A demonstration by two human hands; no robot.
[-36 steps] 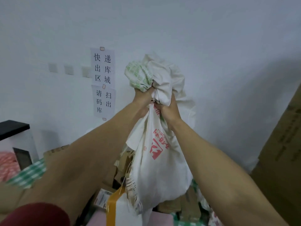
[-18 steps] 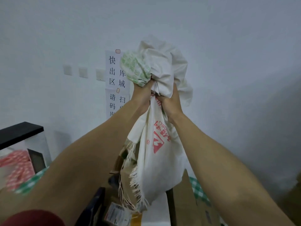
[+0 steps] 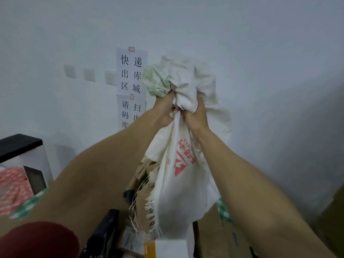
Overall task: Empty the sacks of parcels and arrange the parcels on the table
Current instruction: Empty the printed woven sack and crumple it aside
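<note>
A white woven sack [image 3: 181, 185] with red print hangs upside down in front of me, its frayed mouth pointing down. My left hand [image 3: 164, 110] and my right hand [image 3: 197, 116] both grip its bunched closed end, held high and side by side. More bunched cloth, partly green-printed, sticks up above my fists. Below the sack lie parcels: a brown cardboard box [image 3: 214, 233], a black parcel [image 3: 104, 235] and a white box with an orange stripe [image 3: 165, 248].
Paper signs [image 3: 131, 71] with Chinese characters hang on the white wall behind. A black-and-white box [image 3: 22, 155] and a red-white patterned bundle [image 3: 13, 187] stand at the left. A green checked cloth [image 3: 28, 205] shows under the parcels. A large carton [image 3: 333, 216] stands at the right edge.
Both hands and the sack have dropped slightly in view and the view has shifted left, so the wall signs show more fully. My grip on the sack is unchanged.
</note>
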